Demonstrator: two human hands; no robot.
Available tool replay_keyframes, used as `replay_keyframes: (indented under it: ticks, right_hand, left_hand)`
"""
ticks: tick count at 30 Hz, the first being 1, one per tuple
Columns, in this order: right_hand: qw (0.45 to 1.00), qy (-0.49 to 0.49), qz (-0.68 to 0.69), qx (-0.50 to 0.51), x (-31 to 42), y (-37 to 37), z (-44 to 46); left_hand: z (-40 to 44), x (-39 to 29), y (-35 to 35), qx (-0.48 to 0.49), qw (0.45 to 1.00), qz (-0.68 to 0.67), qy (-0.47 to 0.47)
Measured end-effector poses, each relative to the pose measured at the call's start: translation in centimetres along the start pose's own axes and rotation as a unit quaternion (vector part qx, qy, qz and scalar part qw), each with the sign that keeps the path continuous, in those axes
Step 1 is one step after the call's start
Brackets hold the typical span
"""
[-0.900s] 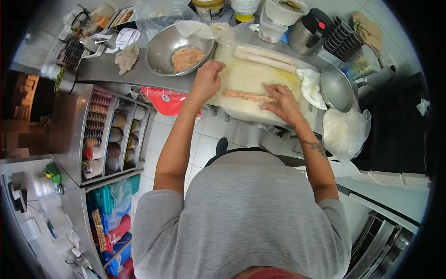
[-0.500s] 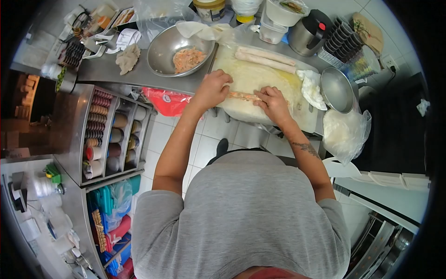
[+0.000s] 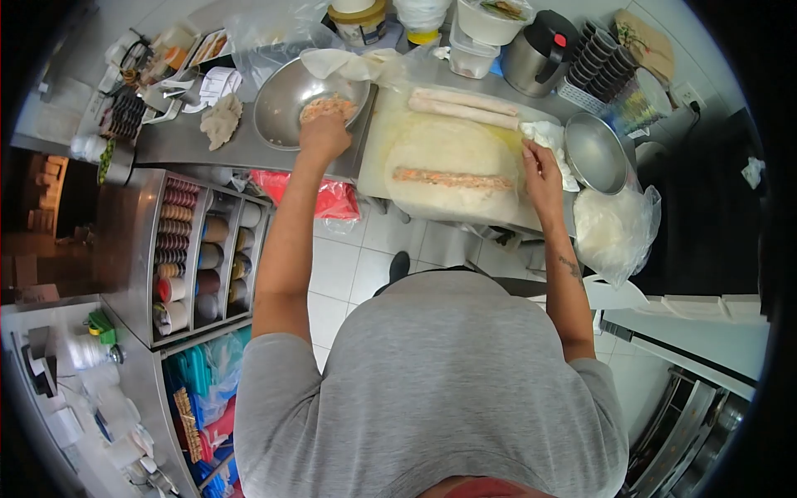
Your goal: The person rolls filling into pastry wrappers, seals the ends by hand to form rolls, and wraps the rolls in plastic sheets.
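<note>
Your left hand [image 3: 325, 139] has left the dough sheet [image 3: 452, 149] and is now inside the large steel bowl [image 3: 276, 108], in the upper left of the frame, at the orange filling [image 3: 330, 109]. Its fingers are hidden from the view, so I cannot tell whether they grip some filling.

Your right hand [image 3: 544, 170] has also come away from the filling strip [image 3: 452, 178]. It is now at the right edge of the sheet, near the white cloth [image 3: 551, 143]; its fingers are loosely bent and half open, with nothing visible in them.

Because both hands moved away, the strip shows in its full length. It lies uncovered across the sheet, on the cutting board [image 3: 373, 170], in the upper centre of the frame. 2 pale rolls [image 3: 465, 114] lie above it. I judge from this that the filling step is not yet finished.
</note>
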State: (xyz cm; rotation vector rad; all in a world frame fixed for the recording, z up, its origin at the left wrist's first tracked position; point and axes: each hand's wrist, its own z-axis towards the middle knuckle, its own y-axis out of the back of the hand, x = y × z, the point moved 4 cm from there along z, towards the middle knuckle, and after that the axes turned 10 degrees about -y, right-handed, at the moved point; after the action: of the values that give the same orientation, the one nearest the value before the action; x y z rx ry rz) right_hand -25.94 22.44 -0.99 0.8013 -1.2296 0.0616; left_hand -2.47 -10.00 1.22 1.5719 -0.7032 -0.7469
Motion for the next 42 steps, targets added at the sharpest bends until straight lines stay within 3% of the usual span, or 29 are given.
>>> replay_keyframes:
  ticks: [2, 5, 8, 11, 14, 20, 26, 29, 32, 36, 42]
  right_hand:
    - [0.998, -0.023, -0.041, 0.032, -1.9, 0.2, -0.5]
    - [0.994, 0.024, -0.05, 0.094, -1.4, 0.1, -2.4]
    - [0.985, 0.115, -0.107, 0.071, -0.2, -0.3, -3.5]
    - [0.978, 0.122, -0.14, 0.091, -0.6, -0.7, -3.4]
    - [0.979, 0.119, -0.137, 0.095, -1.2, -1.1, -2.9]
    - [0.977, 0.112, -0.15, 0.103, -0.6, -1.4, -3.1]
    - [0.978, 0.116, -0.131, 0.111, 0.9, -1.3, -3.1]
    - [0.979, 0.153, -0.114, 0.069, 1.7, -1.7, -3.4]
    - [0.979, 0.149, -0.117, 0.07, 1.4, -2.4, -3.4]
    - [0.98, 0.168, -0.098, 0.05, 1.2, -3.4, -3.4]
    - [0.979, 0.181, -0.086, 0.046, 1.4, -4.0, -3.5]
  left_hand:
    - [0.1, 0.1, -0.1, 0.006, 1.0, 0.005, 0.002]
    - [-0.6, -0.2, 0.1, -0.036, 0.999, 0.01, -0.033]
    - [-1.7, -0.8, 0.4, -0.11, 0.993, 0.028, -0.043]
    - [-2.3, -0.6, 0.1, -0.182, 0.98, 0.036, -0.065]
    - [-2.2, -0.6, -0.2, -0.182, 0.98, 0.049, -0.065]
    - [-2.5, -0.4, -0.6, -0.328, 0.934, 0.03, -0.136]
    - [-3.3, -0.7, 1.7, -0.232, 0.96, -0.128, -0.087]
    - [-4.3, -1.8, 3.1, -0.342, 0.902, -0.21, -0.16]
    - [-4.7, -4.9, 1.8, -0.337, 0.855, -0.327, -0.221]
    - [-6.3, -11.6, -1.2, -0.245, 0.864, -0.291, -0.329]
    - [-6.2, -16.5, -3.8, -0.236, 0.856, -0.246, -0.39]
